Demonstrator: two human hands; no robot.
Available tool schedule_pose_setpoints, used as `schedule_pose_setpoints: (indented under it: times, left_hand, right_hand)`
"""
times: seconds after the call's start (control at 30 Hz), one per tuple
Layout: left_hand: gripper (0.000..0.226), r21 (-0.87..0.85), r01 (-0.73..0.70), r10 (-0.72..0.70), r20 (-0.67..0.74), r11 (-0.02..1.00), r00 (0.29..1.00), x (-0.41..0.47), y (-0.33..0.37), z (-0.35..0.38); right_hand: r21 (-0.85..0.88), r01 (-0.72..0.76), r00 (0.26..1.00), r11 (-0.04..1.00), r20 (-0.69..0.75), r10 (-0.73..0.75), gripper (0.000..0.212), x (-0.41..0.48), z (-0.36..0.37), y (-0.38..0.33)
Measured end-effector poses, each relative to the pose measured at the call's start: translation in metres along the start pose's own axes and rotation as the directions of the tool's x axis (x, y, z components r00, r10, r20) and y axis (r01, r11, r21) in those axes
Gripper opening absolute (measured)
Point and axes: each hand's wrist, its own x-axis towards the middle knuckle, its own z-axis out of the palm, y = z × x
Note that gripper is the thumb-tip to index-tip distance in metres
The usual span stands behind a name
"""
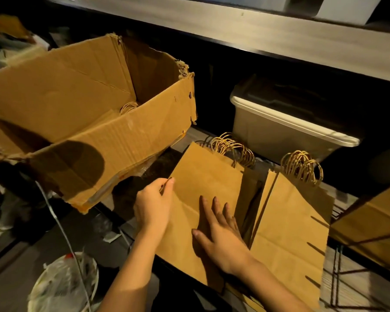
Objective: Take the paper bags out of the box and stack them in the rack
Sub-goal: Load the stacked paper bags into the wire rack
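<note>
Kraft paper bags [291, 221] form two stacks on the rack [336, 211]. The left hand [153, 203] pinches the left stack [207, 181] at its edge, and the right hand [221, 233] lies flat on it. Inside the far-left box [113, 140], handles [128, 106] suggest more bags remain.

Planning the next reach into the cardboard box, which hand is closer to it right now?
Left. The left hand grips the left edge of the bag stack, beside the near corner of the cardboard box. The right hand lies flat on that stack, farther right.
</note>
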Motion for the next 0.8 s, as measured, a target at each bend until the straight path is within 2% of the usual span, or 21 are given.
schedule_pose_setpoints:
  times: [0.17, 0.2, 0.3, 0.4, 0.5, 0.57, 0.63, 0.67, 0.73, 0.8]
  left_hand:
    - [0.02, -0.348, 0.004, -0.039, -0.094, 0.938, 0.995, -0.002, -0.006, -0.027]
    - [0.019, -0.384, 0.006, -0.052, -0.111, 0.923, 0.992, -0.002, -0.007, -0.033]
    - [0.014, -0.505, 0.028, -0.128, -0.165, 0.863, 0.978, -0.006, -0.011, -0.052]
    - [0.019, -0.672, 0.072, -0.256, -0.179, 0.737, 0.95, -0.008, -0.007, -0.066]
    - [0.016, -0.741, 0.106, -0.315, -0.148, 0.663, 0.938, -0.009, -0.003, -0.073]
    - [0.016, -0.788, 0.146, -0.335, -0.08, 0.598, 0.939, -0.014, 0.0, -0.073]
    - [0.018, -0.798, 0.177, -0.309, -0.012, 0.576, 0.951, -0.022, 0.008, -0.072]
    - [0.017, -0.79, 0.193, -0.281, 0.027, 0.582, 0.959, -0.027, 0.017, -0.069]
    - [0.012, -0.774, 0.204, -0.234, 0.075, 0.599, 0.969, -0.038, 0.035, -0.061]
    - [0.011, -0.746, 0.205, -0.149, 0.143, 0.633, 0.978, -0.052, 0.057, -0.048]
  right_hand:
    - [0.388, -0.07, 0.974, 0.919, -0.172, 0.147, 0.094, 0.001, -0.002, 0.004]
    - [0.473, -0.051, 0.967, 0.88, -0.197, 0.162, 0.102, 0.001, -0.003, 0.004]
    - [0.745, 0.029, 0.953, 0.666, -0.221, 0.206, 0.117, -0.004, -0.009, -0.001]
    - [0.859, 0.021, 0.971, 0.511, -0.139, 0.195, 0.089, -0.011, -0.019, -0.009]
    - [0.967, -0.017, 0.996, 0.253, -0.005, 0.084, 0.063, -0.02, -0.024, -0.013]
    - [0.984, 0.017, 0.999, 0.178, -0.024, 0.033, 0.05, -0.03, -0.031, -0.014]
    - [0.977, 0.097, 0.993, 0.188, -0.108, 0.052, 0.05, -0.041, -0.042, -0.012]
    - [0.96, 0.149, 0.981, 0.238, -0.173, 0.083, 0.055, -0.05, -0.051, -0.008]
    - [0.881, 0.234, 0.944, 0.411, -0.308, 0.121, 0.06, -0.062, -0.066, 0.004]
    - [0.778, 0.296, 0.881, 0.555, -0.447, 0.157, 0.048, -0.082, -0.085, 0.022]
